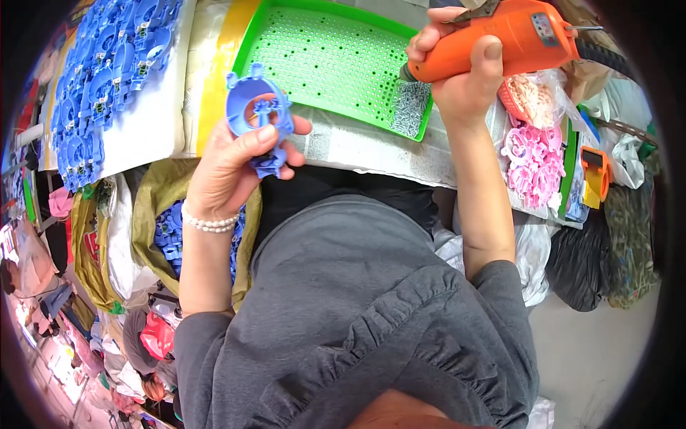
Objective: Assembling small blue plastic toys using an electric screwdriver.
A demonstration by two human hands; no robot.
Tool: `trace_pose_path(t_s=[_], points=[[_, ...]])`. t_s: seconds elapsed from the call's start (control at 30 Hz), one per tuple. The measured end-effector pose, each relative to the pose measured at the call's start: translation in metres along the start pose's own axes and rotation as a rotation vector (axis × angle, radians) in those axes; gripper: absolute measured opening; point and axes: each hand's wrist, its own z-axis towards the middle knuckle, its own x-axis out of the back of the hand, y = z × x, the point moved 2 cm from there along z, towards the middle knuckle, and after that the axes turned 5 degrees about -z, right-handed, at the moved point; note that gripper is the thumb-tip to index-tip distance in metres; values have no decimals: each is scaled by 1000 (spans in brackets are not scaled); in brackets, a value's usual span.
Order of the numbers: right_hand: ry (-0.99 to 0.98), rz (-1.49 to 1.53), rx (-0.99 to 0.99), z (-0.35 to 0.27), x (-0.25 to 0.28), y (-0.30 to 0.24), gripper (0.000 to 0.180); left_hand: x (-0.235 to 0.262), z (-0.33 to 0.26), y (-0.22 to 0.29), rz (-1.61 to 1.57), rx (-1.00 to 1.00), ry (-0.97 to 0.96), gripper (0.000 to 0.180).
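A: How far along, by the look of it?

B: Partway, at a guess. Holding one blue plastic part (240, 93) in the left hand (225, 161), pinched between thumb and fingers, raised beside the left end of the green tray (307, 57).

A: And with the right hand (464, 89)?

B: Gripping an orange power driver (486, 53) round its body, thumb along the near side. Pointing with its tip toward the metal screws (409, 111), heaped in one corner of the tray. Touching them or just short — can't tell. Nor any telling whether a screw sits on the bit.

A: Anything done?

B: Possibly plenty, judging by the crowd of blue parts (107, 79) spread over the white board (143, 151) at the left. Finished or waiting, though? Impossible to say from here. Same doubt over the blue pieces (168, 239) down in the olive sack (146, 207).

A: And left to do?

B: For the held part, probably the screwing itself: kept well apart from the driver at this moment, so apparently not yet fastened. No shortage of screws for more, either — still a fair heap.
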Motion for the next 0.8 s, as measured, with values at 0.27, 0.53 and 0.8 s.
trace_pose_path(t_s=[0.27, 0.53, 0.8], points=[[258, -803, -424, -2, -17, -9, 66, -7, 6, -12, 44, 22, -17, 52], [283, -805, -421, -2, -17, -6, 66, -10, 11, -14, 23, 58, 34, 48], [275, -819, -420, -1, -20, -6, 66, -9, 13, -18, 7, 35, 42, 48]])
